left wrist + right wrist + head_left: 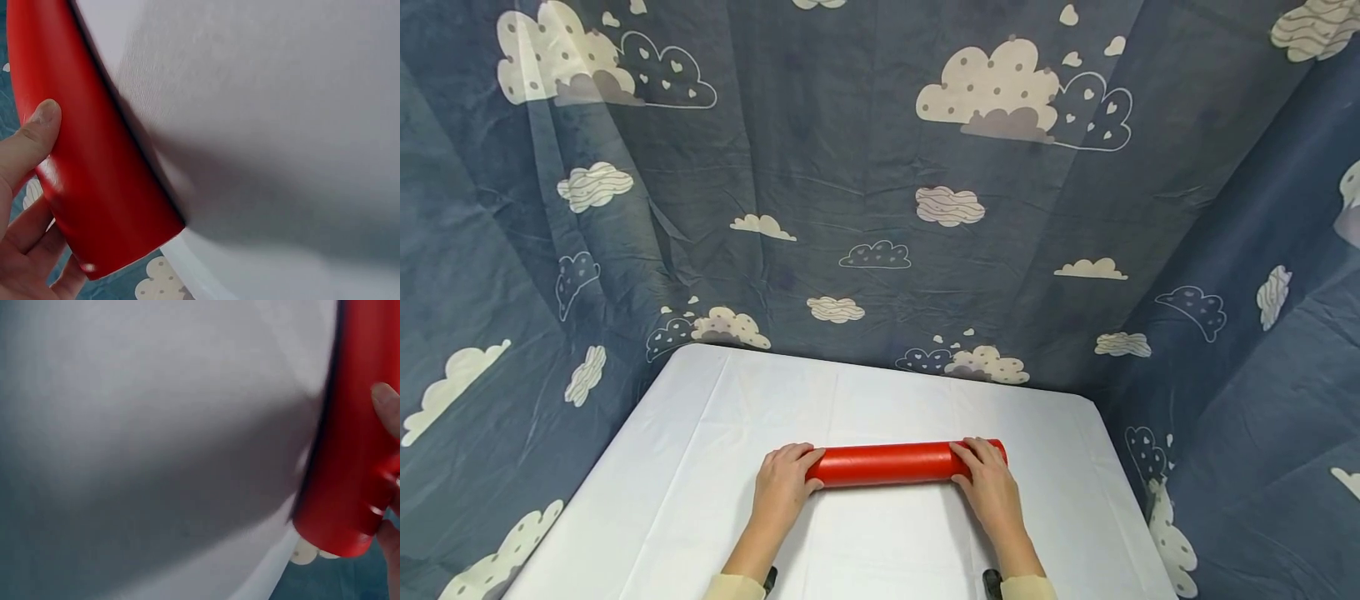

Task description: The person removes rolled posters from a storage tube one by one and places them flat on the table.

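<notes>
A long, smooth, shiny red roll (887, 464) lies crosswise on the white table, its right end slightly farther from me in the head view. My left hand (781, 483) grips it near the left end, thumb on the near side and fingers over the far side. Near the other end my right hand (988, 487) holds it the same way. In the left wrist view the thumb (45, 119) presses on the red surface while the fingers curl behind. Only part of the right hand (389, 412) shows at the edge of the right wrist view, its thumb against the roll (350, 469).
The white-covered table (760, 392) has rounded far corners. Dark blue cloth (865, 167) with a cloud pattern hangs behind it and along both sides. Soft shadows of the arms and roll fall on the white cover.
</notes>
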`<state>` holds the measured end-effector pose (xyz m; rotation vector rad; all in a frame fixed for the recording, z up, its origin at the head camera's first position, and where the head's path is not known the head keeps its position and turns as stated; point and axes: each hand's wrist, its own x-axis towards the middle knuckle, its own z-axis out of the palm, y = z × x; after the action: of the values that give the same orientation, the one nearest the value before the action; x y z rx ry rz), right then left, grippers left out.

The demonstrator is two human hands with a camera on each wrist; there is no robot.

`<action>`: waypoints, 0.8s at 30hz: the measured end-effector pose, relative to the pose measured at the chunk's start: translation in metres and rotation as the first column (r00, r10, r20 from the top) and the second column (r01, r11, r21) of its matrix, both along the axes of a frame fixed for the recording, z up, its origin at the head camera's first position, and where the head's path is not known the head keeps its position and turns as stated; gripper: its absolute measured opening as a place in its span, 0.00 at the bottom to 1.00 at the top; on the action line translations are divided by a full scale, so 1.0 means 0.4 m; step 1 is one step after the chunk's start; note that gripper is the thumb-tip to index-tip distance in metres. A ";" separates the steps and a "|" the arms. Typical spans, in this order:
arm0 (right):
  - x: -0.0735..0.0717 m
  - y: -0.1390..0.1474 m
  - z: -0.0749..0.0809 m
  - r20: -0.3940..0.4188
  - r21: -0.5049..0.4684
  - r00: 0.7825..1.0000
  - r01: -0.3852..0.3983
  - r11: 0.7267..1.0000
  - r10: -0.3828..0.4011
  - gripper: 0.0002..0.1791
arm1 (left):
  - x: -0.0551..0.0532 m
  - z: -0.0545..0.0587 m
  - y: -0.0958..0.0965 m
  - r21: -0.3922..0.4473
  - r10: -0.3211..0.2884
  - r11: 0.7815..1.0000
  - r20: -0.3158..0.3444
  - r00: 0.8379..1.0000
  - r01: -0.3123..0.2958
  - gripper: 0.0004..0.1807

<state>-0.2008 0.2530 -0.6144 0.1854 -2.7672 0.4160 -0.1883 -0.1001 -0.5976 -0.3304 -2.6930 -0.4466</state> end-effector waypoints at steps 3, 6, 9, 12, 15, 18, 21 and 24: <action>-0.015 0.000 -0.005 -0.007 0.006 1.000 -0.014 1.000 0.014 0.35 | 0.004 -0.003 0.003 -0.002 0.015 1.000 -0.003 1.000 -0.015 0.30; -0.031 0.000 -0.007 0.006 -0.003 1.000 -0.012 1.000 0.012 0.36 | 0.008 -0.003 0.008 -0.003 0.029 1.000 0.002 1.000 -0.029 0.30; -0.046 -0.002 -0.008 0.021 -0.015 1.000 -0.009 1.000 0.009 0.36 | 0.008 -0.004 0.011 -0.003 0.045 0.999 -0.003 0.999 -0.045 0.30; -0.051 0.000 -0.009 0.018 -0.027 1.000 -0.013 1.000 0.014 0.36 | 0.008 -0.007 0.017 0.004 0.053 0.999 -0.017 0.998 -0.053 0.31; -0.056 -0.002 -0.008 -0.004 -0.038 1.000 -0.022 0.999 0.022 0.35 | 0.007 -0.009 0.020 0.016 0.060 0.998 -0.036 0.998 -0.060 0.31; -0.061 -0.005 -0.008 -0.014 -0.046 1.000 -0.021 0.999 0.021 0.35 | 0.007 -0.009 0.022 0.026 0.066 0.998 -0.042 0.997 -0.065 0.32; -0.064 -0.007 -0.009 -0.008 -0.044 1.000 -0.011 0.999 0.011 0.35 | 0.008 -0.009 0.024 0.031 0.071 0.997 -0.029 0.997 -0.070 0.32; -0.065 -0.008 -0.009 0.014 -0.040 1.000 0.001 0.999 0.000 0.36 | 0.012 -0.010 0.026 0.033 0.075 0.997 -0.015 0.997 -0.074 0.32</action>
<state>-0.2269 0.2498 -0.6182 0.1725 -2.7704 0.4746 -0.1835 -0.0897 -0.6018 -0.2230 -2.6692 -0.4624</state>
